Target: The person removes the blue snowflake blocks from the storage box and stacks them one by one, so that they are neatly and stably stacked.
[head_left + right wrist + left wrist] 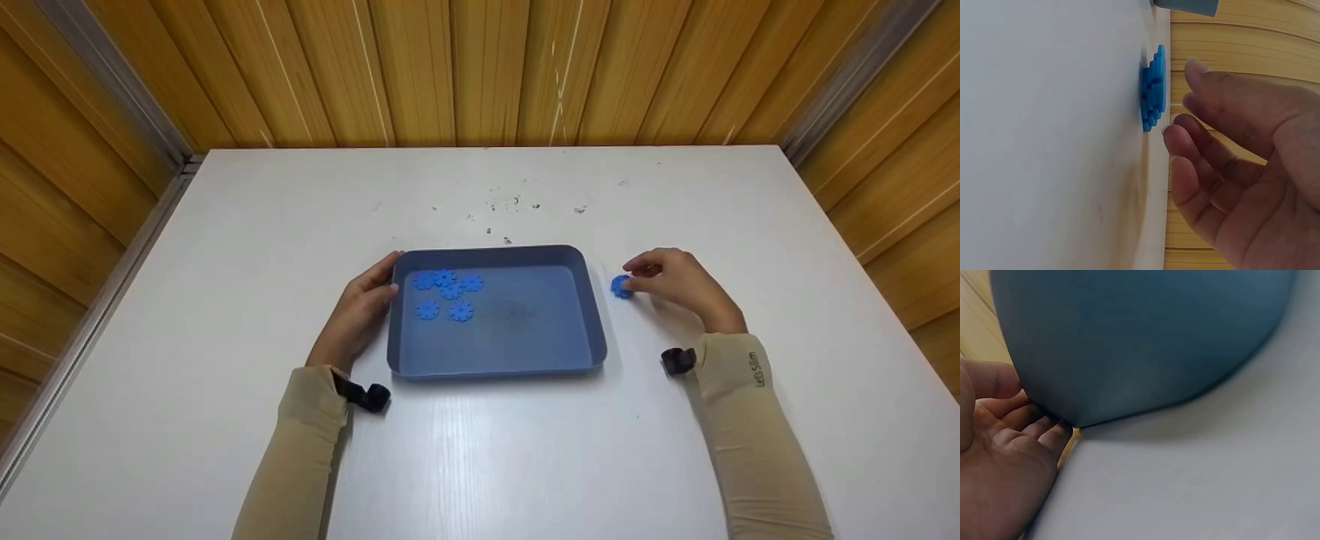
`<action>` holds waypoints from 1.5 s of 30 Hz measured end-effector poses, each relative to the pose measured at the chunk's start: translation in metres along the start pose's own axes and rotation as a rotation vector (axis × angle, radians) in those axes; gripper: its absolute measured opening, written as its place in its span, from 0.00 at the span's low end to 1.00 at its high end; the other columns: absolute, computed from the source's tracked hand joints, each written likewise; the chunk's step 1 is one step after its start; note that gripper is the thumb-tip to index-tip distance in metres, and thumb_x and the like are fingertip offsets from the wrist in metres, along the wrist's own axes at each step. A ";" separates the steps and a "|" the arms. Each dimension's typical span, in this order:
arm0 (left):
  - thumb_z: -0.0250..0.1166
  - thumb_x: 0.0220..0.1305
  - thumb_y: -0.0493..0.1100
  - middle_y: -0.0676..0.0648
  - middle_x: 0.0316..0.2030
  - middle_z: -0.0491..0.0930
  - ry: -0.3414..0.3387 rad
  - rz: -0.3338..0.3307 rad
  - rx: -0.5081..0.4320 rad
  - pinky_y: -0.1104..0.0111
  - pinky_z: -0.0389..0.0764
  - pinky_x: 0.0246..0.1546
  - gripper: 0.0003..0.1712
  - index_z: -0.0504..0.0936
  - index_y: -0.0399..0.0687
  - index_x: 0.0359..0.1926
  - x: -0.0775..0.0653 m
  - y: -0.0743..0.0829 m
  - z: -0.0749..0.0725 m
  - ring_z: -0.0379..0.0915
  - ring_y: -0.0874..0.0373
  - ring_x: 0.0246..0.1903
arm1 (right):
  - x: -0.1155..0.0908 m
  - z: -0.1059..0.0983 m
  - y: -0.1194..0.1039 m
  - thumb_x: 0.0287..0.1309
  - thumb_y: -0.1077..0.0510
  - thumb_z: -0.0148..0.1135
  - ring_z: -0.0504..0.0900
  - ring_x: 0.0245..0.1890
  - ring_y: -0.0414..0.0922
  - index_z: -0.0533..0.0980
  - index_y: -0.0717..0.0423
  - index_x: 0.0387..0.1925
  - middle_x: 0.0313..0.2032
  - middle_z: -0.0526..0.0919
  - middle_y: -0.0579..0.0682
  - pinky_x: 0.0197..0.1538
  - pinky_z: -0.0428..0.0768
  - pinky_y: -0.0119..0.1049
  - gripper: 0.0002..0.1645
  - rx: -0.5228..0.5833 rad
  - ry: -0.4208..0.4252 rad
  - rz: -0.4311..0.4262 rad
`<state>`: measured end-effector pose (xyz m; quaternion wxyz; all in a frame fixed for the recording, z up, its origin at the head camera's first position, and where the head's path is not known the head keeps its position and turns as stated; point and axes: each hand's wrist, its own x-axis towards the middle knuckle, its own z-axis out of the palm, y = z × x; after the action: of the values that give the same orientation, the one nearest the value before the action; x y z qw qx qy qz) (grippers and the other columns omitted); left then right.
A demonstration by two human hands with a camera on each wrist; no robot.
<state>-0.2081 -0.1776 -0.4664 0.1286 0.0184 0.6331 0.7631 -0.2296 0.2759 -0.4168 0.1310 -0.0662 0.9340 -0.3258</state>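
Observation:
A grey-blue tray (510, 373) lies on the table. My left hand (358, 311) grips its left side, thumb at the rim and fingers along the outer wall; the left wrist view shows the fingertips against the tray (1145, 343). Inside the tray, toward its far left corner, lie several blue notched discs (461, 310), some overlapping. My right hand (679, 283) is right of the tray, above a small pile of blue notched discs (619, 286). The right wrist view shows these stacked discs (1153, 90) on the table, with the loosely bent fingers (1185, 180) apart from them.
The white table (525, 457) extends around the tray, with dark specks beyond it. Wood-patterned panels (487, 75) stand behind the table and at both sides. Black wrist cameras sit on both sleeves.

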 end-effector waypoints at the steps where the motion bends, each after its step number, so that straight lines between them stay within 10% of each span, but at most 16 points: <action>1: 0.47 0.67 0.29 0.50 0.76 0.48 0.003 -0.004 0.000 0.65 0.42 0.75 0.35 0.55 0.47 0.74 0.000 0.000 0.000 0.37 0.60 0.76 | -0.001 0.000 -0.001 0.57 0.51 0.66 0.76 0.48 0.52 0.78 0.62 0.52 0.48 0.81 0.60 0.51 0.73 0.40 0.25 -0.002 0.005 -0.009; 25: 0.46 0.67 0.28 0.49 0.76 0.47 -0.016 -0.004 -0.029 0.66 0.44 0.75 0.35 0.55 0.47 0.74 0.001 0.001 0.000 0.38 0.60 0.75 | 0.013 -0.002 -0.086 0.58 0.59 0.65 0.80 0.48 0.53 0.78 0.63 0.52 0.47 0.83 0.60 0.54 0.77 0.49 0.20 -0.063 -0.019 -0.215; 45: 0.46 0.67 0.28 0.49 0.76 0.48 -0.007 0.004 -0.023 0.65 0.43 0.75 0.35 0.54 0.45 0.74 0.002 -0.001 0.000 0.37 0.59 0.76 | 0.053 0.061 -0.151 0.59 0.61 0.64 0.81 0.49 0.50 0.79 0.61 0.52 0.49 0.83 0.56 0.56 0.79 0.43 0.19 -0.100 -0.196 -0.307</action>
<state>-0.2098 -0.1774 -0.4682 0.1295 0.0208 0.6238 0.7705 -0.2574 0.1111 -0.3787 0.1666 -0.2456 0.9108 -0.2869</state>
